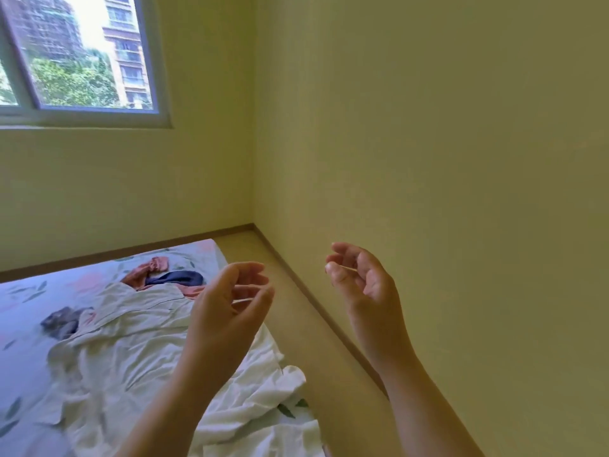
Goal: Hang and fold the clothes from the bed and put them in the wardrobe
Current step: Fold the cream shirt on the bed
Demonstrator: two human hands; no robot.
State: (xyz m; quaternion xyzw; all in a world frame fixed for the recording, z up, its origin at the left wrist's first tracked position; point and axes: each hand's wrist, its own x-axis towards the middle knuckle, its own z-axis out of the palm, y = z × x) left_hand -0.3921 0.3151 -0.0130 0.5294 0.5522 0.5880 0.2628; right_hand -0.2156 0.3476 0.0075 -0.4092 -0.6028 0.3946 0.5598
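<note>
Raised left hand [230, 300] and right hand [361, 275], fingers loosely curled, thumbs near fingertips.

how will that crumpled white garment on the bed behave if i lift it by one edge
The crumpled white cloth garment is probably floppy: it lies in soft folds, so it should sag and trail. It looks thin, so likely light.

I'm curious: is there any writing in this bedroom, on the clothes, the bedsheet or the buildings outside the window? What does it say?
No text can be read anywhere.
The white garment, orange garment, dark blue garment and leaf-print bedsheet show no letters or labels.
The buildings beyond the window show no legible sign.
</note>
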